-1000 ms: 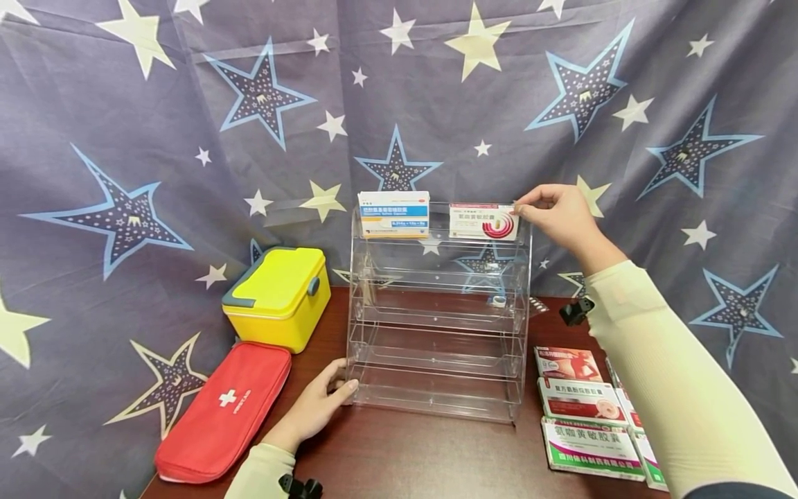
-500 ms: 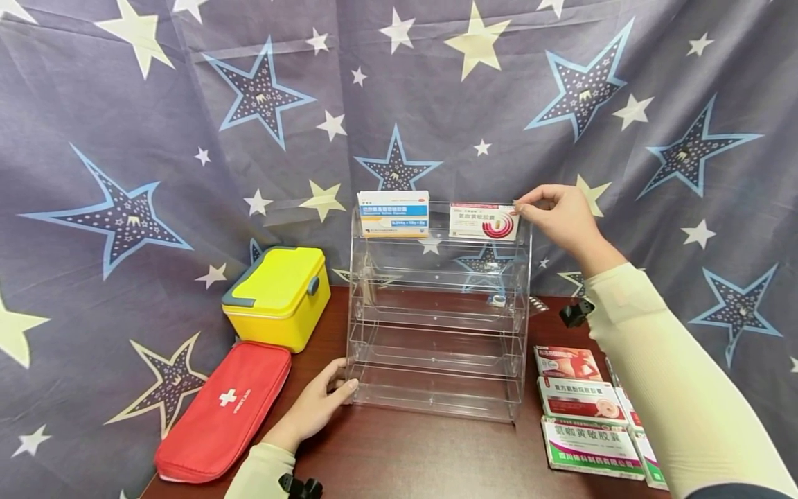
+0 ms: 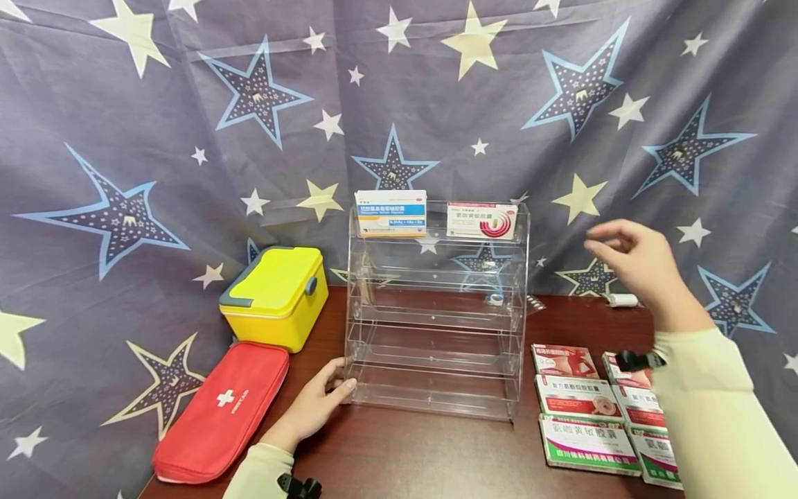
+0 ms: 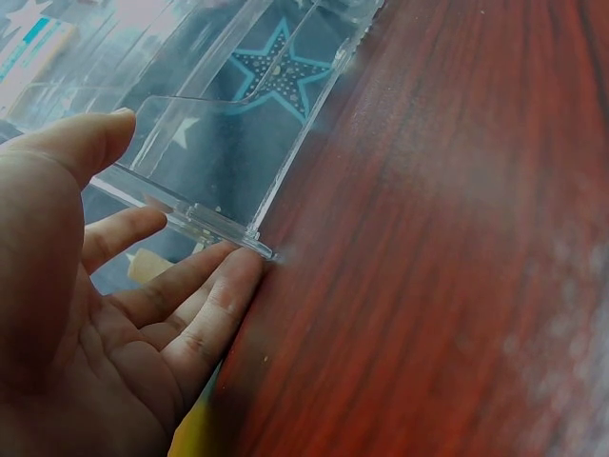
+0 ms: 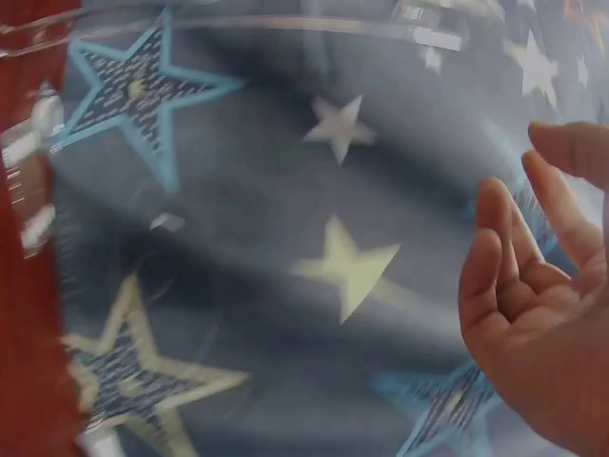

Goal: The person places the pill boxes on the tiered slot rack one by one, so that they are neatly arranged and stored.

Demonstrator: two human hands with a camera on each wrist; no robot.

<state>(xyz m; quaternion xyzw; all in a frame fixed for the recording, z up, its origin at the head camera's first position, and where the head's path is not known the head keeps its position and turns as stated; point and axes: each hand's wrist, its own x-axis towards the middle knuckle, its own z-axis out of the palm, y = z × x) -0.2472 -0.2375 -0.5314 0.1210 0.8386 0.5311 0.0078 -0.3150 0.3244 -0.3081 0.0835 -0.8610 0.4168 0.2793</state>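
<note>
My left hand (image 3: 319, 402) touches the lower left front corner of a clear tiered display rack (image 3: 431, 400). In the left wrist view its fingertips (image 4: 249, 259) lie right at the rack's bottom corner, with the thumb spread apart from them. Two medicine boxes stand on the rack's top tier: a blue-and-white box (image 3: 391, 214) at left and a white box with a red swirl (image 3: 481, 222) at right. Well to the right of the rack, my right hand (image 3: 642, 267) hangs in the air, fingers loosely bent and holding nothing.
Several flat medicine boxes (image 3: 589, 443) lie in two columns on the dark red table (image 3: 455, 461), right of the rack. A yellow lidded box (image 3: 280, 305) and a red first-aid pouch (image 3: 221, 416) lie at left. Behind hangs a star-patterned curtain (image 3: 299, 62).
My right hand has let go of the red-swirl medicine box and moved right and down, away from the rack. Both boxes stay on the top tier; my left hand stays put.
</note>
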